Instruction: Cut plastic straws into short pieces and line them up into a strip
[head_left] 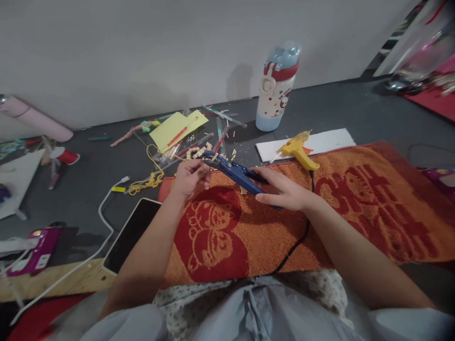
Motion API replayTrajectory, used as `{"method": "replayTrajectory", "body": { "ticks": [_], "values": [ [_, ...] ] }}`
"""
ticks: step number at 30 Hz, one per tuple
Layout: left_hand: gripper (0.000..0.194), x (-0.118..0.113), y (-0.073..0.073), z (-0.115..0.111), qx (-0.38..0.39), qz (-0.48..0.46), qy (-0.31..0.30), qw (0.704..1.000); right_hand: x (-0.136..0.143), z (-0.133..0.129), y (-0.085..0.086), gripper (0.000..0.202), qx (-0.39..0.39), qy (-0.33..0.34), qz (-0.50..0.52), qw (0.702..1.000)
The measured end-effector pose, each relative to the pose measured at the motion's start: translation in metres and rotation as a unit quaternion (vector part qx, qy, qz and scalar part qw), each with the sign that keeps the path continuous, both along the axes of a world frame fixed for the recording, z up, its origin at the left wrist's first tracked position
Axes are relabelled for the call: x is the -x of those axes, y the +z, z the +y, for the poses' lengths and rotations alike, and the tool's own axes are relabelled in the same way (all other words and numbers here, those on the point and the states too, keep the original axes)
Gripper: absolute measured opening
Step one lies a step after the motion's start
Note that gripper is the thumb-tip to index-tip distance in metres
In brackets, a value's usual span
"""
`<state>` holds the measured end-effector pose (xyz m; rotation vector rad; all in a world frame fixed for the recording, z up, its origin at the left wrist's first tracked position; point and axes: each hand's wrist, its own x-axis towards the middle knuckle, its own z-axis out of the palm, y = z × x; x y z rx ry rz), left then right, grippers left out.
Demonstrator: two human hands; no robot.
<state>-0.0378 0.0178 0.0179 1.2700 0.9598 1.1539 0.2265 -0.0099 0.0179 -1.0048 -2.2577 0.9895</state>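
My right hand [280,188] is closed round the handles of a blue tool [240,175], which looks like a punch or pliers and points up and to the left. Close to the tool's tip, my left hand [192,177] has its fingers pinched together; what they hold is too small to make out. A chain of small pale pieces [199,151] lies just beyond the fingers, by the tool's jaws. Both hands are above an orange and red towel [277,237].
A yellow glue gun [298,149] rests on a white board [330,139], near a bottle [277,90]. Yellow paper [174,128], plastic strips and yellow yarn [151,182] lie at the back left. A tablet [131,232] sits beside my left forearm, with a white cable [103,208].
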Motion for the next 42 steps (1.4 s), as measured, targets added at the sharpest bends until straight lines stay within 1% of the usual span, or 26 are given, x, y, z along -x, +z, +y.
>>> {"method": "replayTrajectory", "body": {
  "ticks": [7,10,15,20,27,35,42],
  "values": [
    [0.04,-0.007,0.0,0.0,-0.051,0.057,0.031,0.997,0.002,0.0,0.0,0.056,0.023,-0.012,-0.006,1.0],
    [0.039,-0.01,0.002,-0.003,-0.067,0.078,0.052,0.993,0.003,0.0,0.0,0.053,0.035,-0.009,0.002,0.999],
    [0.04,-0.015,0.006,-0.007,-0.078,0.108,0.066,0.989,0.004,0.001,0.001,0.051,0.039,-0.01,0.008,0.999],
    [0.043,-0.017,0.01,-0.009,-0.081,0.116,0.071,0.987,0.004,0.001,0.002,0.048,0.036,-0.012,0.004,0.999],
    [0.044,-0.018,0.011,-0.011,-0.083,0.128,0.074,0.986,0.003,0.002,0.001,0.05,0.033,-0.012,0.003,0.999],
    [0.038,-0.018,0.011,-0.011,-0.087,0.134,0.078,0.984,0.003,0.002,-0.003,0.052,0.037,-0.006,0.027,0.999],
    [0.032,-0.017,0.006,-0.01,-0.097,0.136,0.093,0.982,0.003,0.001,-0.004,0.052,0.047,-0.008,0.028,0.998]
  ]
}}
